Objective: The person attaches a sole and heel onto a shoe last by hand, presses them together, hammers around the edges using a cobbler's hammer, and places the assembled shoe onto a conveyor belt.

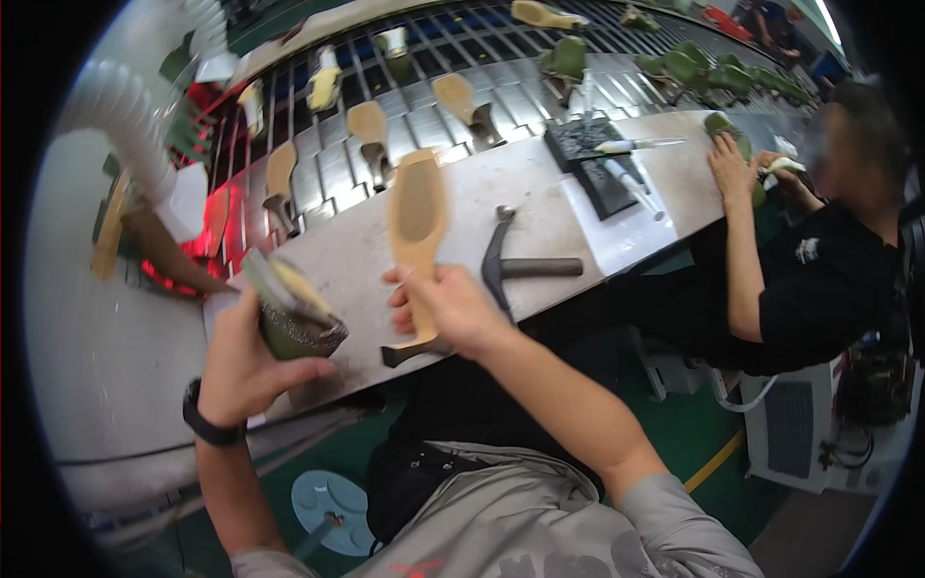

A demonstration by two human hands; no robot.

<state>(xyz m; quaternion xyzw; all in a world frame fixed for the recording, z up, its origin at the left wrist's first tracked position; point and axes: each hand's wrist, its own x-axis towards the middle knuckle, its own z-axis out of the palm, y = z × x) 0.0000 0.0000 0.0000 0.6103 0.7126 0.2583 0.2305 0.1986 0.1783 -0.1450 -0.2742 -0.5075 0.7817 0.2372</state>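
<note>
My left hand (236, 361) is closed round a green shoe upper (287, 335) with a glittery edge and a pale yellowish underside, held above the left end of the workbench (361, 279). In my right hand (458, 310) is a tan shoe sole (420, 207) with a dark heel, gripped around its narrow waist. The sole's broad front part points away from me and the heel toward me. The two pieces are apart. Just right of my right hand, a hammer (535, 268) with a dark handle lies on the bench.
Beyond the bench runs a slatted conveyor (328, 159) carrying several tan heeled soles (368, 130) and green shoes (689, 67). A black block (590, 166) and white-handled tools (631, 183) lie by white paper (626, 236). A co-worker (819, 260) handles a green shoe at right. A hose (116, 106) hangs left.
</note>
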